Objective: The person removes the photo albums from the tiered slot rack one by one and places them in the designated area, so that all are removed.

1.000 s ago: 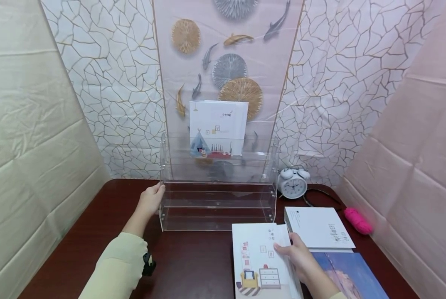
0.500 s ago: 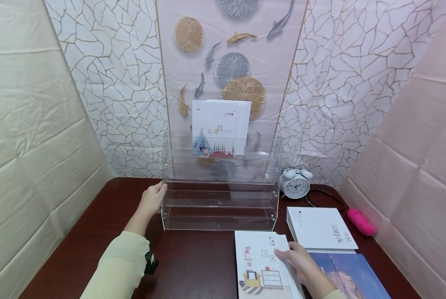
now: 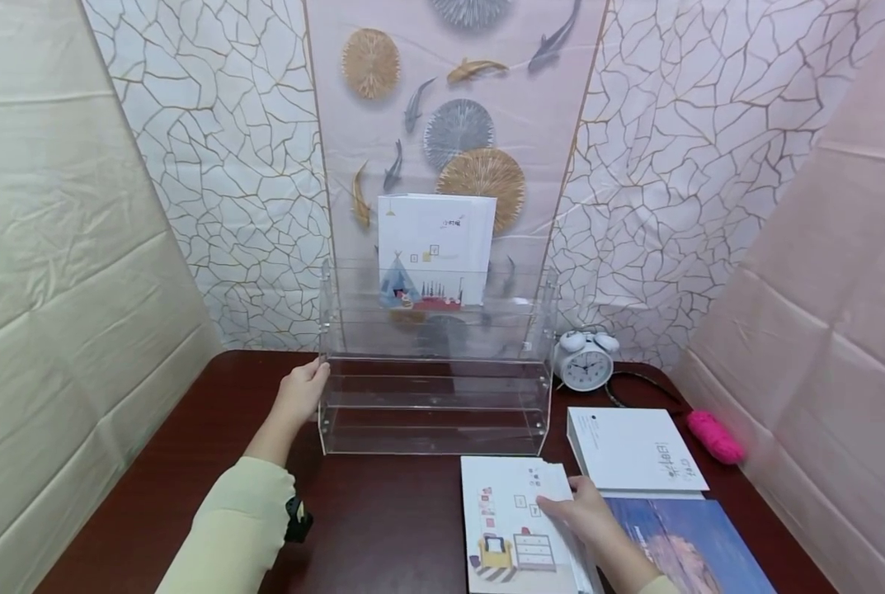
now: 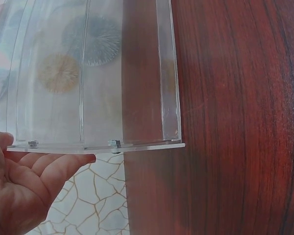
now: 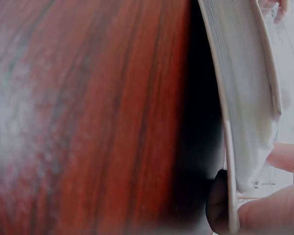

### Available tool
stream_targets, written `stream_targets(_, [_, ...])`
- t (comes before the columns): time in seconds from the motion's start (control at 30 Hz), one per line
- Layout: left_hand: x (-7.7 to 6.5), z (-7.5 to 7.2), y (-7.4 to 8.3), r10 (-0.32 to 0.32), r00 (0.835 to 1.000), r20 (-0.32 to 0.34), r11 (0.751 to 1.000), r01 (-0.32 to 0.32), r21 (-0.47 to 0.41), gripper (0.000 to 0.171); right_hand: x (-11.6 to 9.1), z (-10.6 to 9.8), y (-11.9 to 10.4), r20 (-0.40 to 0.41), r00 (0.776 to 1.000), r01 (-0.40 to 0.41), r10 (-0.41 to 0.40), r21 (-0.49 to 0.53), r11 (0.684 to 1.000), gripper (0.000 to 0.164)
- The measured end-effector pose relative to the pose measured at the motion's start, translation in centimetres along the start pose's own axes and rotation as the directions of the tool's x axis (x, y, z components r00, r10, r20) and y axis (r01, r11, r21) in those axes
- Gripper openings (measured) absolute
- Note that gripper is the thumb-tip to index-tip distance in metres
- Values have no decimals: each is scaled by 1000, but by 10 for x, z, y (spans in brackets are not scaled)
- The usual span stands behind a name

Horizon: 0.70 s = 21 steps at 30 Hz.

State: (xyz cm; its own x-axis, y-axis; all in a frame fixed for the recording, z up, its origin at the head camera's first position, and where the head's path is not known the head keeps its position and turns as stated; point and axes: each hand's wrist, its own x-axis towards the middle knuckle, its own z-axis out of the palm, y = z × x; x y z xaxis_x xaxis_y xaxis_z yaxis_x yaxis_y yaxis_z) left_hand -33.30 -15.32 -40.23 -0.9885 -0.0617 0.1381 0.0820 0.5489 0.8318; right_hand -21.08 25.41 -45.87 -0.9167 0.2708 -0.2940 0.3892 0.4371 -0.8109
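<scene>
My left hand (image 3: 298,396) grips the left side panel of a clear acrylic rack (image 3: 435,417), the thumb on one face and fingers along the other. In the left wrist view the panel's edge and bolts (image 4: 115,144) show beside the fingers. A white picture book (image 3: 512,528), its cover drawn with a yellow armchair and a chest of drawers, is in my right hand (image 3: 586,516). The thumb lies on the cover at its right edge, fingers beneath. In the right wrist view, the book's page block (image 5: 245,83) shows edge-on, with fingertips at its corner.
Another white book (image 3: 435,239) stands upright in the rack's upper tier. To the right lie a white book (image 3: 635,450) and a blue-covered book (image 3: 690,544). A white alarm clock (image 3: 586,363) and a pink yarn bundle (image 3: 715,437) are at the table's back right.
The picture book in my right hand has drawn slightly toward me, away from the rack's front edge. My left hand keeps its hold on the rack; the view has shifted a little.
</scene>
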Motion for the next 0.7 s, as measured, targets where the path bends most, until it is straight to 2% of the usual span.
stream_targets(0.1, [-1, 0, -1, -24, 1000, 19, 999, 24, -28, 51, -1, 1, 0, -17, 999, 39, -40, -56, 998, 78])
stream_targets(0.2, [-1, 2, -2, -43, 998, 38, 997, 45, -55, 51, -4, 2, 2, -34, 996, 80, -87, -157, 984, 77])
stream_targets(0.33, [0, 1, -2, -34, 998, 53, 996, 38, -77, 52, -7, 3, 4, -41, 990, 119, -133, -241, 963, 72])
stream_targets(0.6, [1, -2, -1, -42, 997, 69, 995, 48, -87, 55, -11, 7, 5, -67, 963, 231, -262, -301, 925, 56])
stream_targets(0.7, [1, -3, 0, -47, 996, 70, 995, 53, -87, 54, -11, 6, 4, -42, 966, 232, -254, -285, 930, 56])
